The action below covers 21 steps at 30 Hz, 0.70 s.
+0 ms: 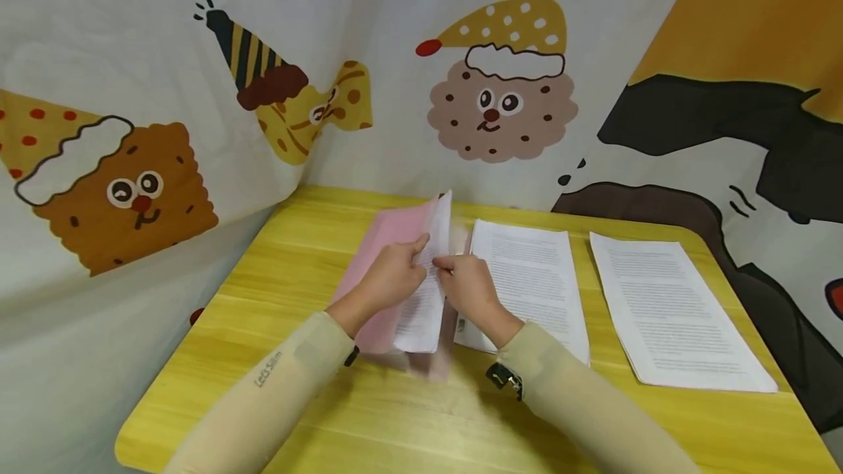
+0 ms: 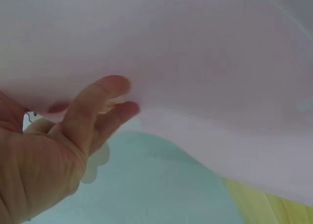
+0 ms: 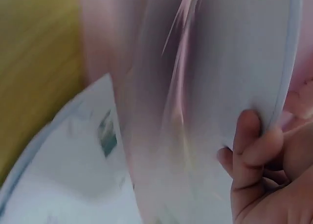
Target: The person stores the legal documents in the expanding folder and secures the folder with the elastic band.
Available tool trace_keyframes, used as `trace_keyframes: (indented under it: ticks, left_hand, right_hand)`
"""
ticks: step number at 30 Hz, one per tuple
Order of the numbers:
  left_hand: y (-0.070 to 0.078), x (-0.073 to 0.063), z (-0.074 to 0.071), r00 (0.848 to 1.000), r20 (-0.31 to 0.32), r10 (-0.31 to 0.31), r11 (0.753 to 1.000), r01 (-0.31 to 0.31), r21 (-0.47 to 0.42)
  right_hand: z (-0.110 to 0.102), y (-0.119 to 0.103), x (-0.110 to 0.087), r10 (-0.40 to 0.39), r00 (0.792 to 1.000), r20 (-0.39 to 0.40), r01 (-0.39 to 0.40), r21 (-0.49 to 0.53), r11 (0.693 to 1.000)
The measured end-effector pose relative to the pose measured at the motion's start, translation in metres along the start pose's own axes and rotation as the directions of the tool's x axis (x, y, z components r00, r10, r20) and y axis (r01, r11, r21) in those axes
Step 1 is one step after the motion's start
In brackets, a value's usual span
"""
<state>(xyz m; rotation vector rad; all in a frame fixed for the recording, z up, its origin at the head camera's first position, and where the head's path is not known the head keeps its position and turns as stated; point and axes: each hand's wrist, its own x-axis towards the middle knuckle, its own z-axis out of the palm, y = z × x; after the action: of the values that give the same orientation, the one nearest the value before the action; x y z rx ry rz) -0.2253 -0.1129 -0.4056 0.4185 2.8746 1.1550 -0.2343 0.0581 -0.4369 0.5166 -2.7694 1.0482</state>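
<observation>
I am looking down at a yellow wooden surface hemmed in by a cartoon-printed fabric backdrop; both wrist views are giving me very little; the left wrist picture is almost filled by a pale pink blur of sheet held close to the lens, and the right wrist picture is smeared, so I cannot read anything printed there. From the head view, my left hand is gripping a translucent pink plastic folder near the middle of the surface, thumb on top pinching a sheaf of white printed pages against it; the lower part of the folder is being hidden by that hand and its sleeve. My right hand is pinching the near edge of the same pages, fingers curled round the sheets in the right wrist view; how far the pages are sitting inside the folder I cannot tell. Just right of the hands a second stack of white printed paper is lying flat, its near left corner covered by my right wrist; a third white printed stack is lying further right, apart from it. The print on all pages is too small to read; the only legible writing is "Let's Slim" on the beige left sleeve.
</observation>
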Motion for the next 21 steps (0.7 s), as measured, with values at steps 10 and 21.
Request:
trace_keyframes:
  ticks: [10, 21]
  left_hand:
    - [0.011, 0.003, 0.001, 1.000, -0.006, 0.006, 0.999, -0.006, -0.051]
    - [0.000, 0.003, -0.009, 1.000, -0.005, -0.026, 0.998, 0.026, -0.065]
  right_hand:
    - [0.017, 0.013, -0.003, 0.211, 0.969, 0.131, -0.241, 0.278, 0.930]
    - [-0.079, 0.087, -0.024, 0.339, 0.936, 0.092, -0.351, 0.219, 0.910]
